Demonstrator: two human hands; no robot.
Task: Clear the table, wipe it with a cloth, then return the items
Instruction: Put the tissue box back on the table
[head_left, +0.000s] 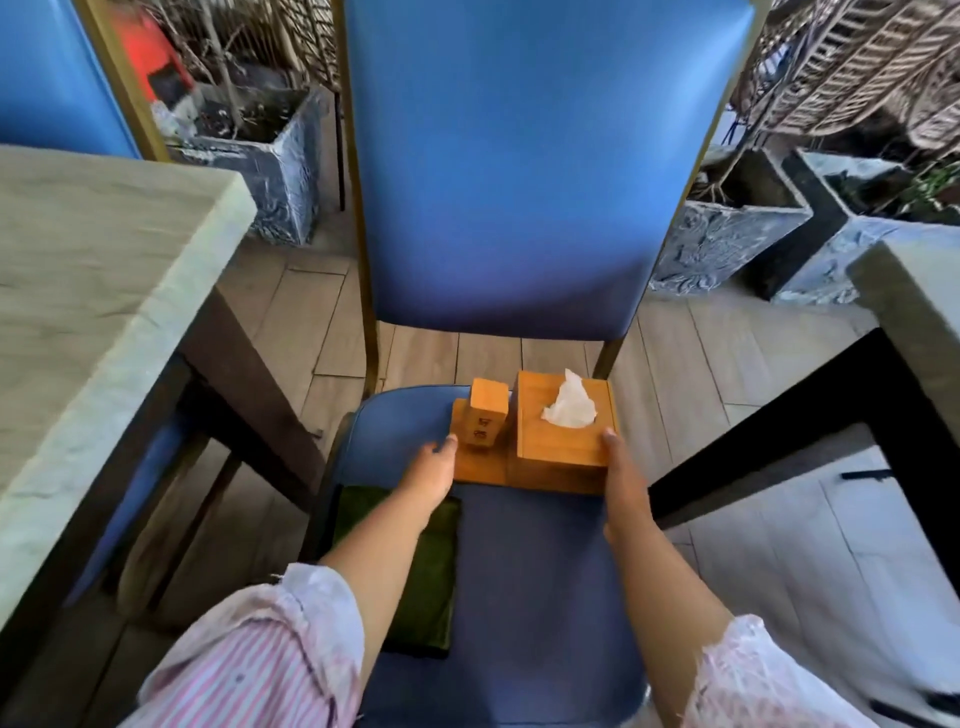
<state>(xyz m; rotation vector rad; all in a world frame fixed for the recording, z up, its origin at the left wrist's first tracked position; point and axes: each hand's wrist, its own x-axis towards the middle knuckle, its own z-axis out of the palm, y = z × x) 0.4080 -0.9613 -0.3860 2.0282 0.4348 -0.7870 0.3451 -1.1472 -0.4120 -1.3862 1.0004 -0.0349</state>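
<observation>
A wooden tissue holder (563, 421), with a white tissue (570, 405) sticking out and a small upright wooden block (485, 413) on its base, sits on the blue chair seat (530, 571). My left hand (434, 470) touches the left end of its base. My right hand (621, 467) lies along its right side, fingers fairly straight. A folded green cloth (426, 577) lies on the seat's left part, partly under my left forearm. The pale stone table (88, 312) stands to the left.
The chair's tall blue back (519, 166) rises right behind the holder. A second table's corner (914, 322) with a black leg is at the right. Grey stone planters (275, 171) stand on the wood floor beyond.
</observation>
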